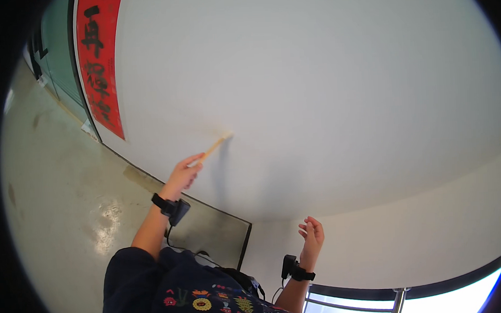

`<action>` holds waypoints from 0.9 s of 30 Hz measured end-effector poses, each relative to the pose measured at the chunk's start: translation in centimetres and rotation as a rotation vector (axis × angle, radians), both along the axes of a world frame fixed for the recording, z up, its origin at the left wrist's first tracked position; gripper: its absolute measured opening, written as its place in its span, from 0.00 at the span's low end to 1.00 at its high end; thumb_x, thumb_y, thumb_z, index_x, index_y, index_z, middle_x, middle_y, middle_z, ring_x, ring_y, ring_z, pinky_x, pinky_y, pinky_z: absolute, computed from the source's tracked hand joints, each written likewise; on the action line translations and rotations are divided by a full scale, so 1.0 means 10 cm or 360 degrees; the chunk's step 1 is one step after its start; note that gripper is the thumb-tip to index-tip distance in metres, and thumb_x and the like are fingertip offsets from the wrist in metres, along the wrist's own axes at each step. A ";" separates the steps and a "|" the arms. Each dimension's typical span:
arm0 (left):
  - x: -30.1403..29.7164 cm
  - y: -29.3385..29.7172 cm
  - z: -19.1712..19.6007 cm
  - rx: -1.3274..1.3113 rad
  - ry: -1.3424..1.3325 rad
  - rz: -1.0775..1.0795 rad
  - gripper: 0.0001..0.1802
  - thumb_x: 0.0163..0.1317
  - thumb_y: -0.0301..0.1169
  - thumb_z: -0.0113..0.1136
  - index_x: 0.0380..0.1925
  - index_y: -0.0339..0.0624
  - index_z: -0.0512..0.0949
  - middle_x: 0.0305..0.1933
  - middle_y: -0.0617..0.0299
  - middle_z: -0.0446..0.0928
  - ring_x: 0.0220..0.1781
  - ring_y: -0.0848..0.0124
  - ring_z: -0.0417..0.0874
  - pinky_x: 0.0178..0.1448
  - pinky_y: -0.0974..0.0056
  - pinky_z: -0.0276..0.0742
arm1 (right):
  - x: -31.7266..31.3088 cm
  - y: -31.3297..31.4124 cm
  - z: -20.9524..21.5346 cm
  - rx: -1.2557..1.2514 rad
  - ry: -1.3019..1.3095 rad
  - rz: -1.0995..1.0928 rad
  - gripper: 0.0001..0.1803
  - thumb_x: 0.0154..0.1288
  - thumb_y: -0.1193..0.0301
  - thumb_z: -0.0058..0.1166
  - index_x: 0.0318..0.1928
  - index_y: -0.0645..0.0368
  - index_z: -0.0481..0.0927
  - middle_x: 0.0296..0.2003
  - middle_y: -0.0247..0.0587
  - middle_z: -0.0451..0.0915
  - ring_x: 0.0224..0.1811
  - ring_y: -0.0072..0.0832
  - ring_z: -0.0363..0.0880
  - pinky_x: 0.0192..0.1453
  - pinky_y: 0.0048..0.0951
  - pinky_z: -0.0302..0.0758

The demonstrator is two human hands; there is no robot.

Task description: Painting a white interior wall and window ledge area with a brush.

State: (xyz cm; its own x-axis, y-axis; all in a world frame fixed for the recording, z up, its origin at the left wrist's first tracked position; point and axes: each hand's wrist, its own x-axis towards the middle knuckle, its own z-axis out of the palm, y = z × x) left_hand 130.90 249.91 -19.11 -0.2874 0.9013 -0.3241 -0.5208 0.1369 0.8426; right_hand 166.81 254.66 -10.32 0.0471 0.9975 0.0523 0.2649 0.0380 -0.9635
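Observation:
My left hand (pixel 187 172) is closed around the lower end of a slim wooden-handled brush (pixel 214 147). The brush slants up and to the right, and its pale, blurred tip is at the white wall (pixel 338 106); whether it touches cannot be told. A faint brownish smear shows on the wall just left of the tip. Lower and to the right, my right hand (pixel 312 232) is raised in front of the wall. Its fingers are loosely bent and slightly apart, and nothing shows in them. Each wrist wears a black strap with a small dark box.
A red paper banner (pixel 99 62) with black brush lettering hangs on the wall's left part, beside a glass panel (pixel 61 59). Shiny grey floor (pixel 66 211) lies at left. A metal rail (pixel 400 301) stands before a bright opening at lower right. Cables run from both wrist boxes.

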 end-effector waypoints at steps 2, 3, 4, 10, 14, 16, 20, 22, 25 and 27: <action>-0.20 -0.07 -0.01 -0.0015 0.0015 0.0082 0.20 0.58 0.36 0.54 0.52 0.55 0.70 0.15 0.77 0.57 0.12 0.86 0.52 0.15 0.78 0.46 | 0.05 -0.03 -0.03 0.0003 0.0020 -0.0020 0.11 0.63 0.69 0.44 0.44 0.60 0.73 0.37 0.34 0.73 0.36 0.22 0.74 0.38 0.21 0.71; -0.31 -0.10 -0.04 -0.0031 0.0025 0.0169 0.20 0.58 0.36 0.54 0.52 0.55 0.70 0.14 0.77 0.57 0.12 0.86 0.52 0.14 0.77 0.45 | 0.09 -0.03 -0.05 0.0010 0.0024 -0.0020 0.11 0.63 0.69 0.44 0.44 0.60 0.73 0.37 0.34 0.73 0.36 0.22 0.74 0.38 0.21 0.71; -0.42 -0.14 -0.06 -0.0030 0.0013 0.0268 0.20 0.58 0.36 0.54 0.52 0.55 0.70 0.14 0.77 0.56 0.12 0.86 0.52 0.14 0.77 0.44 | 0.14 -0.03 -0.06 0.0005 0.0020 -0.0039 0.11 0.63 0.69 0.44 0.44 0.60 0.73 0.37 0.34 0.74 0.36 0.22 0.74 0.38 0.22 0.71; -0.94 -0.30 -0.19 0.0004 -0.0011 0.0940 0.20 0.59 0.37 0.52 0.53 0.55 0.68 0.13 0.77 0.53 0.11 0.86 0.51 0.13 0.78 0.44 | 0.27 0.02 -0.13 -0.0024 0.0036 -0.0100 0.11 0.64 0.69 0.44 0.44 0.60 0.73 0.37 0.34 0.74 0.36 0.22 0.74 0.38 0.21 0.71; -0.76 -0.12 -0.05 -0.0066 0.0039 0.0647 0.20 0.60 0.37 0.51 0.53 0.55 0.68 0.13 0.77 0.54 0.11 0.86 0.52 0.13 0.78 0.45 | 0.38 0.05 -0.18 -0.0041 0.0031 -0.0132 0.11 0.63 0.69 0.45 0.44 0.60 0.73 0.37 0.34 0.74 0.36 0.22 0.74 0.38 0.21 0.71; -0.51 0.01 0.00 -0.0057 0.0052 0.0609 0.20 0.59 0.37 0.51 0.53 0.55 0.68 0.13 0.77 0.54 0.11 0.86 0.52 0.13 0.78 0.45 | 0.39 0.07 -0.18 -0.0041 0.0044 -0.0134 0.11 0.63 0.69 0.45 0.44 0.60 0.73 0.37 0.34 0.74 0.36 0.22 0.74 0.38 0.21 0.71; -0.08 0.13 -0.03 -0.0033 -0.0005 0.0414 0.20 0.59 0.37 0.53 0.52 0.54 0.69 0.14 0.77 0.55 0.12 0.86 0.53 0.14 0.78 0.46 | 0.44 0.09 -0.22 -0.0033 0.0031 -0.0141 0.11 0.63 0.68 0.45 0.43 0.60 0.73 0.37 0.34 0.74 0.36 0.22 0.75 0.38 0.21 0.71; 0.06 0.15 -0.03 -0.0072 0.0005 0.0228 0.20 0.59 0.36 0.52 0.53 0.54 0.68 0.14 0.77 0.55 0.12 0.86 0.52 0.14 0.78 0.46 | 0.50 0.10 -0.24 -0.0032 0.0039 -0.0142 0.11 0.63 0.68 0.45 0.43 0.60 0.73 0.37 0.34 0.74 0.36 0.22 0.75 0.38 0.21 0.71; 0.23 0.18 -0.04 -0.0064 0.0070 -0.0200 0.20 0.60 0.35 0.51 0.54 0.53 0.68 0.14 0.77 0.55 0.12 0.85 0.51 0.14 0.78 0.45 | 0.55 0.10 -0.28 -0.0028 0.0042 -0.0147 0.11 0.63 0.68 0.45 0.43 0.60 0.73 0.37 0.34 0.74 0.36 0.22 0.75 0.38 0.21 0.71; 0.27 0.19 -0.04 -0.0014 0.0131 -0.0443 0.21 0.60 0.34 0.51 0.54 0.52 0.67 0.14 0.77 0.55 0.12 0.86 0.51 0.14 0.78 0.45 | 0.58 0.11 -0.31 -0.0026 0.0042 -0.0151 0.11 0.63 0.68 0.45 0.43 0.60 0.73 0.37 0.34 0.74 0.36 0.22 0.75 0.38 0.21 0.71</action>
State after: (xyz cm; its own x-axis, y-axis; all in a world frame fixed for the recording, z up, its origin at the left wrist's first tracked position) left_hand 133.59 251.79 -19.55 -0.0550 0.9464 -0.3184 -0.3921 0.2728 0.8785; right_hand 172.63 255.72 -13.38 0.1424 0.9892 0.0339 0.2414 -0.0015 -0.9704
